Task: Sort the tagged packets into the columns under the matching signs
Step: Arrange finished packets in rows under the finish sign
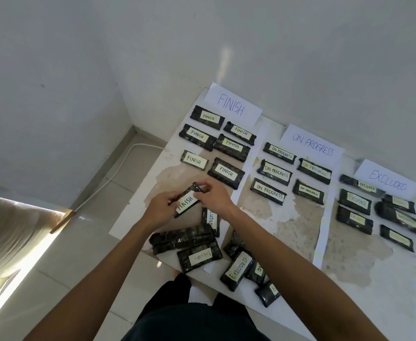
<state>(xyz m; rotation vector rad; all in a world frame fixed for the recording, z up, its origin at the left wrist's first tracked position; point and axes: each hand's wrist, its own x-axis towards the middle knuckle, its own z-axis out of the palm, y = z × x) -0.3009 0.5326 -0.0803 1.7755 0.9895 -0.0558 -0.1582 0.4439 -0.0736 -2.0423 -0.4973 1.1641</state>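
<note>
Scanning from the near edge: unsorted pile (236, 269) lay on the counter (300, 217); I had left grip (159, 210) and right grip (214, 196) both pinching one FINISH packet (186, 201), just before the FINISH column (225, 172); FINISH sign (231, 107) sat beyond.

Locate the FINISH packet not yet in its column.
In the head view, the FINISH packet is left of centre, pinched between the left hand and right hand, below the FINISH column, above the unsorted pile.

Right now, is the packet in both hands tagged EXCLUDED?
No: the held packet, gripped by the left hand and right hand, carries a tag reading FINISH.
</note>
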